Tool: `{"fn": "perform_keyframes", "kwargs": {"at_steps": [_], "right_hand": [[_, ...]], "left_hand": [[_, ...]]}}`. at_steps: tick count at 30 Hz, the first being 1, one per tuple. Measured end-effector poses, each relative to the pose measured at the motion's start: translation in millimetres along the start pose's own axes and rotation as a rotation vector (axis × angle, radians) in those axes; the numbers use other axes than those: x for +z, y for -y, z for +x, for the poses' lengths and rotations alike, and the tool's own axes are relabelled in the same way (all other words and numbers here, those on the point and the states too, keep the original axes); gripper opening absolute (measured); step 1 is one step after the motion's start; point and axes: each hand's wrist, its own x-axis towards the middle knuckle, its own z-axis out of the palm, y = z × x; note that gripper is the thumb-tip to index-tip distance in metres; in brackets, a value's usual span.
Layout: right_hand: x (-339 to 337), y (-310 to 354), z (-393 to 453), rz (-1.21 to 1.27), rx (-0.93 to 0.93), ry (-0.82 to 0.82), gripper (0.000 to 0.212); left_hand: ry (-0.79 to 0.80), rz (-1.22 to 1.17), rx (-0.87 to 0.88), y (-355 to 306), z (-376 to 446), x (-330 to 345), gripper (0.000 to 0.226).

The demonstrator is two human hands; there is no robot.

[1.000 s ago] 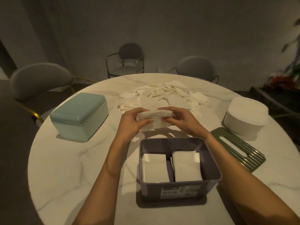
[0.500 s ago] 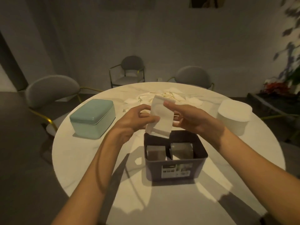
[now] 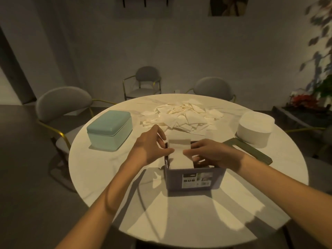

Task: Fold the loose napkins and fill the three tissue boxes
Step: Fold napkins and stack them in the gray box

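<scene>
It looked like a home dining room: a round marble worktop (image 3: 100, 159) ringed by cushioned chairs (image 3: 61, 106) at nine, twelve and one o'clock, houseplant (image 3: 321, 83) at two.

3 grey chairs (image 3: 63, 103), plant (image 3: 321, 56), wall pic (image 3: 228, 6)

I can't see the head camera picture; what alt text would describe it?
Two bare hands, left hand and right hand, lower a folded white napkin into an open grey plastic box on a round white marble table. Behind lie a loose napkin pile, a closed mint-green box and a round white box.
</scene>
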Motion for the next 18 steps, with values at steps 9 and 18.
{"fn": "perform_keyframes", "kwargs": {"at_steps": [9, 18], "right_hand": [[13, 1, 12, -0.380, 0.063, -0.028, 0.027], [11, -8, 20, -0.694, -0.088, -0.044, 0.024]], "left_hand": [[0.060, 0.290, 0.236, -14, -13, 22, 0.022], [0.093, 0.438, 0.270, -14, -5, 30, 0.029]]}}
